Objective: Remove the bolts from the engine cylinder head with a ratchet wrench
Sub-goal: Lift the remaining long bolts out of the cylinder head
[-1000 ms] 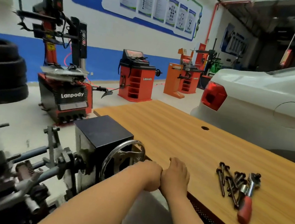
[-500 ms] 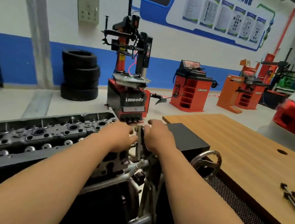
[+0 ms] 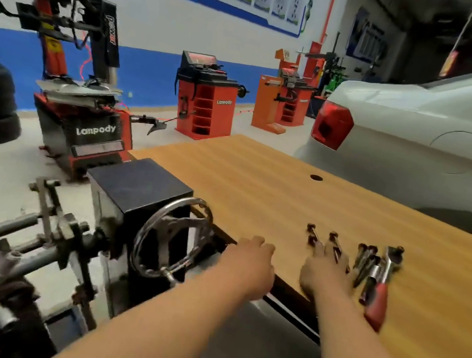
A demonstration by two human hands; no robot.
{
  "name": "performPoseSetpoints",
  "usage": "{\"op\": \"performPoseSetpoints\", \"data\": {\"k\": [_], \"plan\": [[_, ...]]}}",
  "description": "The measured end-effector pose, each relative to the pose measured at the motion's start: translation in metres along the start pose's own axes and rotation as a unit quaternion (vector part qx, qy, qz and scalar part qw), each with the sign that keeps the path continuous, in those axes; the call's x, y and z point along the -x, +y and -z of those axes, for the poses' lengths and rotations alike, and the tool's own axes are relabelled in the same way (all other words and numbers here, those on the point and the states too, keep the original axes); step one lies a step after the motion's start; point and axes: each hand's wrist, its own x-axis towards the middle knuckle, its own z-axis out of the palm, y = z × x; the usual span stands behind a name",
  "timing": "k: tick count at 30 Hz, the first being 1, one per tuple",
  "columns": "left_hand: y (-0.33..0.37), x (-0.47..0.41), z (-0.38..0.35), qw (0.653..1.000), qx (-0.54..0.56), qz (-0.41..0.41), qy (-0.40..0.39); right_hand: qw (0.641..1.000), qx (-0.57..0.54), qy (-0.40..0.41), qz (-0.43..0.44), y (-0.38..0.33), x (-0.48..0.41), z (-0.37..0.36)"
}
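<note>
While your hands were up at the engine head half a second ago, they are now back over the counter (image 3: 258, 189), and the engine head has slipped out of view on your left. Your right hand (image 3: 322, 273) reaches with fairly straight fingers onto the loose bolts (image 3: 364, 259) lying in a bunch. The blur hides whether its grip has a bolt pinched, so I cannot tell. Your left hand (image 3: 248, 260) hangs at the counter edge with fingers loosely curled, its grip holding nothing. The wrench (image 3: 377, 301) with the red handle lies just beside the bolts, untouched. I think you are adding a bolt or fetching the wrench.
</note>
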Motion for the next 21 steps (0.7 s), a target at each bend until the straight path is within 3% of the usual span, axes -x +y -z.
{"op": "performPoseSetpoints", "data": {"k": [3, 7, 11, 13, 16, 21], "plan": [[0.047, -0.046, -0.045, 0.999, 0.008, -0.006, -0.052, 0.996, -0.018, 0.047, -0.070, 0.015, -0.025, -0.005], [0.065, -0.079, -0.081, 0.996, 0.029, 0.019, -0.084, 0.992, -0.022, 0.086, -0.093, 0.021, -0.049, -0.014], [0.060, -0.087, -0.082, 0.995, 0.033, 0.010, -0.096, 0.992, 0.003, 0.124, -0.009, 0.021, -0.060, -0.016], [0.061, -0.088, -0.079, 0.994, 0.040, 0.012, -0.102, 0.995, 0.030, 0.097, 0.023, 0.022, -0.065, -0.013], [0.062, -0.088, -0.079, 0.992, 0.053, 0.018, -0.109, 0.998, 0.018, 0.043, -0.044, 0.023, -0.067, -0.010], [0.060, -0.079, -0.083, 0.992, 0.054, 0.021, -0.112, 0.994, 0.022, 0.060, -0.088, 0.020, -0.056, -0.016]]}}
